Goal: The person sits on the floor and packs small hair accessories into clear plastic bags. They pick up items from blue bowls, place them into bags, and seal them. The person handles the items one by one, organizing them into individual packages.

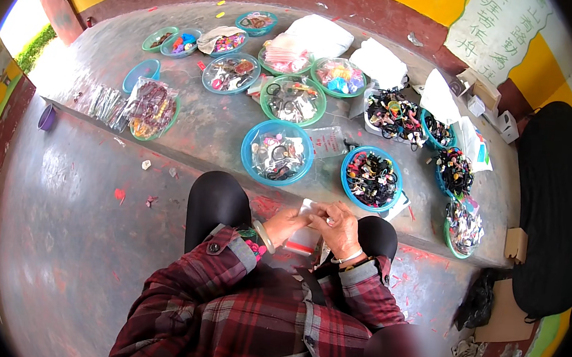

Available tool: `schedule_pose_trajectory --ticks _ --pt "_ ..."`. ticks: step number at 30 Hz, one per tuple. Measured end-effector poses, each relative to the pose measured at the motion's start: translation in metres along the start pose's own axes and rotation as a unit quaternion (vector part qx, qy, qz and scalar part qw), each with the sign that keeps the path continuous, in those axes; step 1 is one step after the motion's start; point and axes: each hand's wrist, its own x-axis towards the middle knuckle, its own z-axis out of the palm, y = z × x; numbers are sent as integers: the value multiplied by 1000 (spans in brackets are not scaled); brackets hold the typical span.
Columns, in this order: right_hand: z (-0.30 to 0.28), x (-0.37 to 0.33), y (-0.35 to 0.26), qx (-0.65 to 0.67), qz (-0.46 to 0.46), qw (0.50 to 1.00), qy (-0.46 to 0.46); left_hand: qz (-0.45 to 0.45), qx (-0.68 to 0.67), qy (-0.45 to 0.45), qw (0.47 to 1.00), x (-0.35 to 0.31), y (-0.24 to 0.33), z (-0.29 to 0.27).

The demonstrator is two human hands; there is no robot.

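**White piece (307, 207) betw. L hand (285, 225) & R hand (340, 229), fingertip side**

Obs. via head cam, from my end: piece lies at L hand's fingertips, just fwd of them; R hand's tips meet it from the other side. Both about equally near. Visible part's long axis looks roughly fore-aft, but fingers mask most of it, so approx. only.

L: fingers tog., I read it as pinching the piece. R: fingers bent inward; I can't tell if pinching or only touching.

Just below the hands, pale flat sheet (303, 237) w/ red strip (298, 248); can't tell if joined to piece.

Fwd-L of L hand: blue bowl (245, 154), clear bag (264, 150) inside. Fwd-R of R hand: second blue bowl (344, 178), dark & coloured hair ties (373, 178).

In the way: L knee (218, 203) & R knee (378, 237) hem hands in sideways.
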Motion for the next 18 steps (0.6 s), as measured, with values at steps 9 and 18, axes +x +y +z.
schedule_pose_trajectory --ticks 9,18 --pt "0 -2 4 114 136 984 17 7 70 -18 997 0 1 -2" --pt "5 -4 22 197 185 963 12 -44 16 -47 998 -1 3 -4"
